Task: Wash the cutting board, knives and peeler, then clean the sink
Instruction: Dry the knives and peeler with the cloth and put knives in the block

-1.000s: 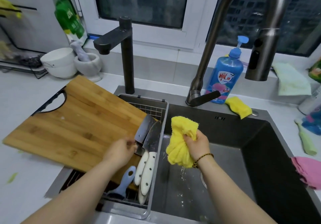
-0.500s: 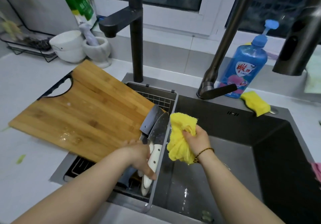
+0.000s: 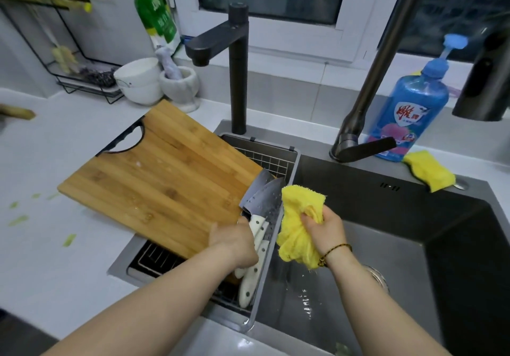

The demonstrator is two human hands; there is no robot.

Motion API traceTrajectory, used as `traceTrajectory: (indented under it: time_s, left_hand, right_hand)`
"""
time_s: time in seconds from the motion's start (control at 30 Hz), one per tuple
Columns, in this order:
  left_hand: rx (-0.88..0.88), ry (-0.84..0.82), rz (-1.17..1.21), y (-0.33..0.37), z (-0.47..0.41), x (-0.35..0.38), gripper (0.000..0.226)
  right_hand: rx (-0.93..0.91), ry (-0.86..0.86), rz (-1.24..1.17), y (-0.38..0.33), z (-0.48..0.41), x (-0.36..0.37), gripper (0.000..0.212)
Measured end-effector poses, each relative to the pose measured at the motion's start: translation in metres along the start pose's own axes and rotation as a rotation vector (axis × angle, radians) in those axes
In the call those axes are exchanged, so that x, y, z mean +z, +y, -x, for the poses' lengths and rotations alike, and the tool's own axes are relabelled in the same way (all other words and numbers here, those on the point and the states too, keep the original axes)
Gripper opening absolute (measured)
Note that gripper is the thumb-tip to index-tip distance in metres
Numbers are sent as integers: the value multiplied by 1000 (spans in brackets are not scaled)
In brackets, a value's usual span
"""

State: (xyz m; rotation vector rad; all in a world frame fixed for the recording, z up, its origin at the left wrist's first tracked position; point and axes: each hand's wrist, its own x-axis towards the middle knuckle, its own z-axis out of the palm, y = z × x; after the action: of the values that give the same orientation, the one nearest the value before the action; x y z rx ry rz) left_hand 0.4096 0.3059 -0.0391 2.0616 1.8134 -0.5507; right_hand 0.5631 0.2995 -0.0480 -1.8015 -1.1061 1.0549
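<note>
The left hand [image 3: 236, 242], up beside the blades a second earlier, had slid down and curled round the white handles of the knives [image 3: 262, 195] in the drain basket [image 3: 270, 158] at centre frame. The right hand [image 3: 327, 234] still bunched the yellow cloth [image 3: 295, 226] over the sink [image 3: 386, 204]. A knife looked about to be lifted for wiping. Counted: two knives, one cutting board [image 3: 165, 184] left of centre, one cloth, one sponge [image 3: 430, 173]. The peeler was out of sight.
</note>
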Motion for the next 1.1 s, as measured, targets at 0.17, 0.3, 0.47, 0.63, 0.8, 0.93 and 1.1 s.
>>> traceTrajectory:
  time_s: [0.17,0.3,0.47,0.63,0.8,0.93,1.1]
  left_hand:
    - [-84,85,25,-8,-18,-8,47]
    - [-37,83,-121,-4,-26,-12,50]
    - [-30,166,-121,-1,-29,-21,30]
    - [-83,190,-157,-9,-35,-30,36]
    - [-78,269,2,-32,-34,-32,33]
    - [-91,334,173,-57,-25,-37,37]
    - [-32,496,281,-71,-1,-41,38]
  right_hand:
    - [-9,-11,-7,-1,2,1,16]
    - [-13,-7,-35,-1,3,-2,6]
    - [-7,10,-20,3,1,-9,6]
    - [-2,12,-60,2,-5,-7,5]
    - [3,41,-109,1,-10,-8,5]
    - [27,105,-142,0,-12,-12,2]
    - [2,174,-200,-10,-5,-16,8]
